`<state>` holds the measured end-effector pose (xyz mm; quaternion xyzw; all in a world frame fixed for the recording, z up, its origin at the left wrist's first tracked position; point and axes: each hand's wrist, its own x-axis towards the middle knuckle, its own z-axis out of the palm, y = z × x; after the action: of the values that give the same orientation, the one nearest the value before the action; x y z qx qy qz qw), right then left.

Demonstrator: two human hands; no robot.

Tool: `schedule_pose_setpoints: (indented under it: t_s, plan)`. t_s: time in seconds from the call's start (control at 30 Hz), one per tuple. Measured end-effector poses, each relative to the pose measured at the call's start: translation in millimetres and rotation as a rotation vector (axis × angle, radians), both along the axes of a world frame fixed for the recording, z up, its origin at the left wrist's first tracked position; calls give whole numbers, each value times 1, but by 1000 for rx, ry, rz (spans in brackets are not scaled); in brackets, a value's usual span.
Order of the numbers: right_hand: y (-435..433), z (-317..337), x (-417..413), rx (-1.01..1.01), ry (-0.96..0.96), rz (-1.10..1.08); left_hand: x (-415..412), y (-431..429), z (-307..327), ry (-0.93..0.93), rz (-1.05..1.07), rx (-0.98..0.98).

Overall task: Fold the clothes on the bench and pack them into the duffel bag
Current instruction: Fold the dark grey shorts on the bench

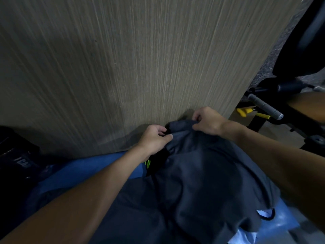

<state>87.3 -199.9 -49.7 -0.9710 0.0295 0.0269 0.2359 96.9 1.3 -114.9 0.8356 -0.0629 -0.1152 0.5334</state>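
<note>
Clamped on the top edge of the dark grey garment [202,173]: left grip [154,138], thumb pressed over curled fingers at the edge's left end. Clamped on the same edge a little further right and higher: right grip [209,120], fingers curled, cloth pinched beneath them. Edge stretched short between the two, just beside the foot of the wooden panel [123,59].

Garment heaped in the lower middle, between the forearms and spilling toward the viewer. Under its left side, blue cloth [88,169], its far border running along the panel's base. Between the two, under the left wrist, a black piece with a neon green stripe [149,163]. At the lower right, a black cord loop with a white tag [267,214] at the garment's rim, and pale plastic [246,236] poking out below.

Ahead, no room: panel upright and close, filling the upper view. To the right, past the panel's edge, a black frame with a grey padded bar [265,107] and yellow handles [246,111], near the right forearm. To the left, a dark lettered object [17,155], too dim to identify.
</note>
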Motion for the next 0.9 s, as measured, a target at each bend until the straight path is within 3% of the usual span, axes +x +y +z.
schedule_pose_setpoints:
  t_s: [0.1,0.23,0.47,0.53,0.67,0.8,0.9]
  plan:
    - [1,8,-4,313,-98,-95,1,-3,2,52,-15,-38]
    - [6,30,-19,634,-18,-123,2,-6,11,139,-8,-147]
    - [9,50,-30,682,76,10,-1,-5,19,259,-138,-332]
    - [8,52,-33,678,24,63,-4,-5,21,151,-118,-342]
    - [-5,58,-47,703,-126,181,-17,1,16,-340,-11,-340]
    - [-30,54,-76,447,-76,359,-57,21,0,-675,-294,7]
    - [-47,40,-95,260,-72,320,-80,27,-7,-795,-472,153]
